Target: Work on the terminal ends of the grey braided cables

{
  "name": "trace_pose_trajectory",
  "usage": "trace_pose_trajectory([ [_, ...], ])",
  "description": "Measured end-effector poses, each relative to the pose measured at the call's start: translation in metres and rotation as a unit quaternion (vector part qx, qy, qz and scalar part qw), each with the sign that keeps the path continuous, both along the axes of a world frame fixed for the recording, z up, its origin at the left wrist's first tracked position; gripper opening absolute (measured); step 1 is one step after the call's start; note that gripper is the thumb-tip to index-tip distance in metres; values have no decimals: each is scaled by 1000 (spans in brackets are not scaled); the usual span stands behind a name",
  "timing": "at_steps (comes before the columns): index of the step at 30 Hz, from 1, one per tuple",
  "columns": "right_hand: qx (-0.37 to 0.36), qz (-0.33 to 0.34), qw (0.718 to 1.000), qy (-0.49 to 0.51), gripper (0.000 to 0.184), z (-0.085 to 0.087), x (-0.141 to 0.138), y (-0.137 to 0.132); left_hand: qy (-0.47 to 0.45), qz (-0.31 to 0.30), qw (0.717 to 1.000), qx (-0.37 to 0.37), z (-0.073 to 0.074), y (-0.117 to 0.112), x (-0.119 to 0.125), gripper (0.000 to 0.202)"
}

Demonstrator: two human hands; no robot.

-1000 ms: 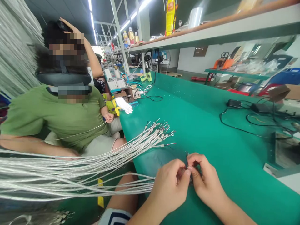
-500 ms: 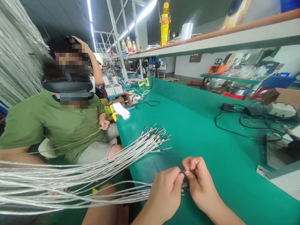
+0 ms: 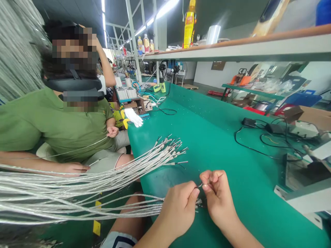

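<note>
My left hand [image 3: 178, 208] is closed round the ends of a small bunch of silvery braided cables [image 3: 134, 209] that run off to the left. My right hand [image 3: 217, 194] pinches the tip of one of those cables between thumb and forefinger, right beside my left thumb. Both hands hover just above the green bench top [image 3: 222, 151], near its front edge. A second, larger bundle of the same cables [image 3: 144, 162] lies with its stripped ends fanned out on the bench, a little beyond my hands.
A person in a green shirt [image 3: 59, 124] sits close on the left, one hand on a thigh. A white glove [image 3: 134, 117] lies further along the bench. Black leads and adapters [image 3: 269, 132] sprawl at right, by a metal frame [image 3: 305, 193]. A shelf with bottles [image 3: 190, 24] runs overhead.
My hands have stayed together on the cable ends, shifting slightly towards me; my right fingers have slid along the tip. The neighbour's hand has come down onto the thigh.
</note>
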State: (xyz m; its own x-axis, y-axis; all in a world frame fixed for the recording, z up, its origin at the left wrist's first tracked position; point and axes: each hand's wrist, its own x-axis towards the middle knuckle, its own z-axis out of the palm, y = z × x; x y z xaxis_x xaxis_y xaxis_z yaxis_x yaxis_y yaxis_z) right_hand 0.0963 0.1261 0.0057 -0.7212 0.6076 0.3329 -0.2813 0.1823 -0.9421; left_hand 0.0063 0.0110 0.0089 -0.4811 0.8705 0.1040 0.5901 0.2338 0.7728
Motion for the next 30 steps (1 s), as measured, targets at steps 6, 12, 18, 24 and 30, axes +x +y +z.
trace_pose_trajectory([
  [6, -6, 7, 1000, 7, 19, -1, 0, 5, 2, -1, 1000, 3, -1, 1, -1, 37],
  [12, -2, 4, 1000, 7, 17, 4, 0, 7, -12, -3, 1000, 2, -3, 2, -1, 38],
  [18, 0, 13, 1000, -6, 19, 7, 3, 15, -15, 6, 1000, 10, -5, 3, -2, 37],
  [24, 37, 51, 995, -71, 25, 20, 6, 24, -24, 7, 1000, 18, 0, 2, -3, 36],
  [30, 63, 62, 988, -129, 24, 28, 9, 34, -16, 7, 999, 31, 1, 1, -2, 34],
])
